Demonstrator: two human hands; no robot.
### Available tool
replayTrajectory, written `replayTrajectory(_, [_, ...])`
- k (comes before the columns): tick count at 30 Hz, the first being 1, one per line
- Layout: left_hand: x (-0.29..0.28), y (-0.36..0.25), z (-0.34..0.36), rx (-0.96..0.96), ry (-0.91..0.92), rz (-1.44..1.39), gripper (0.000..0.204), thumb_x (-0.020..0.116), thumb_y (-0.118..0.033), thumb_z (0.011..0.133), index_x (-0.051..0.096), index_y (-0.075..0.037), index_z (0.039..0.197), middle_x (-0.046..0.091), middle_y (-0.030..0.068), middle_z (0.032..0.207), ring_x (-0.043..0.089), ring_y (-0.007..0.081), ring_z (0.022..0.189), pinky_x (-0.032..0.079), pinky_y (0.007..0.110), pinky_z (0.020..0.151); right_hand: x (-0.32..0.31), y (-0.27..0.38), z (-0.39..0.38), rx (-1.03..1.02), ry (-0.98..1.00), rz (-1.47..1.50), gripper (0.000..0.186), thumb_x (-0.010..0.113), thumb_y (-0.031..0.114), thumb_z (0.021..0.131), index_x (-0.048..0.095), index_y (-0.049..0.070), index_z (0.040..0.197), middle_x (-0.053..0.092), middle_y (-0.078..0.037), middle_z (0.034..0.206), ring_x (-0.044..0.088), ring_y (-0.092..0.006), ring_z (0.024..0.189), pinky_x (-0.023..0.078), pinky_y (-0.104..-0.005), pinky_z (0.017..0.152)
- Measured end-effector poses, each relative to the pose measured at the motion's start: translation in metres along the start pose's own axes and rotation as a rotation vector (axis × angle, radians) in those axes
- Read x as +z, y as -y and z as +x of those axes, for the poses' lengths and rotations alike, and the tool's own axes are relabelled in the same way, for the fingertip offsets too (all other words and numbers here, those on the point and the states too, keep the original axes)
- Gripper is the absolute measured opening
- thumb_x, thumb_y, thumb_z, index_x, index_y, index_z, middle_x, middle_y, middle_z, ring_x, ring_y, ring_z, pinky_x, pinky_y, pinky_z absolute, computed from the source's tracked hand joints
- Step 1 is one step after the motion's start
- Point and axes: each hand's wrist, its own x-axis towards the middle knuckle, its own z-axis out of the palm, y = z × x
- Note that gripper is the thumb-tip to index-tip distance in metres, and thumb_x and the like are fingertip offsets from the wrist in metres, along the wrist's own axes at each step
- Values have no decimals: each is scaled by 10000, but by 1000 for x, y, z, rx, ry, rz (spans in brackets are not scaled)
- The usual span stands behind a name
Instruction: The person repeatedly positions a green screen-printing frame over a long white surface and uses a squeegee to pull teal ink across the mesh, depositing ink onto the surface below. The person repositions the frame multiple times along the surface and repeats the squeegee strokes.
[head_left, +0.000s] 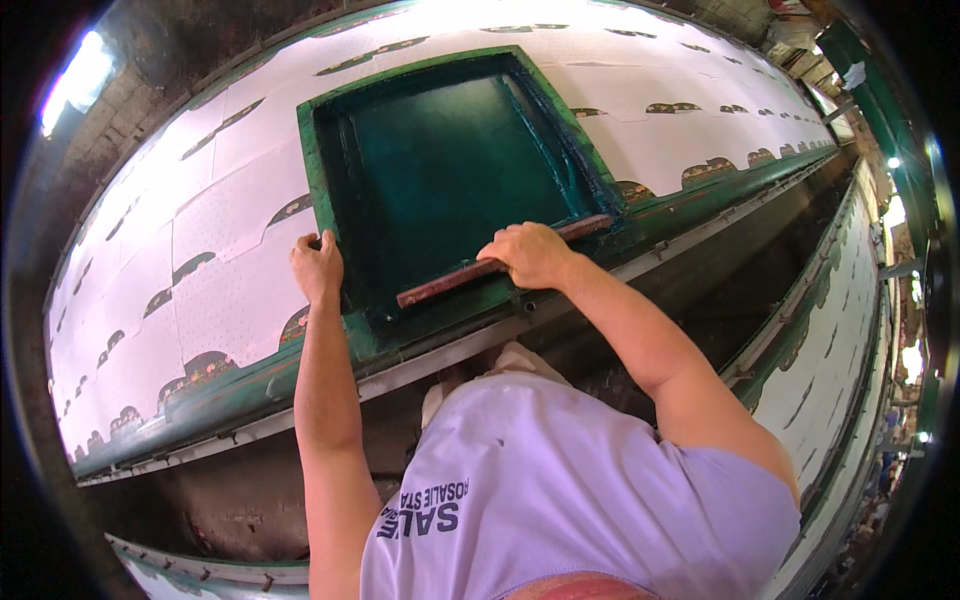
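A green-rimmed screen printing frame (306, 150) lies on a long table covered with white sheets, its mesh (440, 165) coated dark green. At its near end my right hand (528, 254) is closed around the reddish-brown wooden bar of a squeegee (440, 286). The squeegee spans most of the frame's width, slanting up to the right; its blade edge is hidden. My left hand (318, 266) grips the frame's left side near the near corner, thumb and fingers bent over the rim. Dark, wet-looking ink (540, 140) streaks the frame's inner right side.
White sheets (240, 230) with dark, flower-patterned scalloped gaps cover the table on both sides of the frame. A metal rail (440, 362) runs along the table's near edge, close to my body. Another long table with white sheets (810, 370) stands to the right, across a dark aisle.
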Motion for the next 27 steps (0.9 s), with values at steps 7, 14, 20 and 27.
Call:
replayTrajectory(7, [-6,-1,-1,63,-42,97,407,686,-369,1037,769,5,1174,726,253,1231,695,432,1168,539,509,1034,12,5,-26,-103,-54,71,613,957,459,754,788,167,1267,698,-113,1140,660,-344,1176,560,-479,989])
replayTrajectory(14, [3,-5,-4,59,-81,178,392,668,-372,1054,782,-12,1158,744,239,1210,700,429,1168,537,509,1031,7,-45,-56,-207,-143,411,489,894,356,862,778,106,1265,769,-113,1243,722,-337,1179,563,-481,1034])
replayTrajectory(20, [2,-33,-15,-37,-107,413,454,574,-413,1106,764,-14,1212,735,248,1249,689,440,1214,530,525,1048,-21,-153,-104,2,-517,365,428,866,133,865,767,91,1279,752,-127,1307,685,-359,1253,543,-488,1095])
replayTrajectory(27, [8,-46,-16,-163,-126,652,704,409,-607,1150,760,3,1170,712,264,1261,691,465,1198,531,564,1040,-11,-245,-129,460,-508,342,550,858,77,876,695,56,1401,623,-210,1499,612,-405,1345,520,-475,1127])
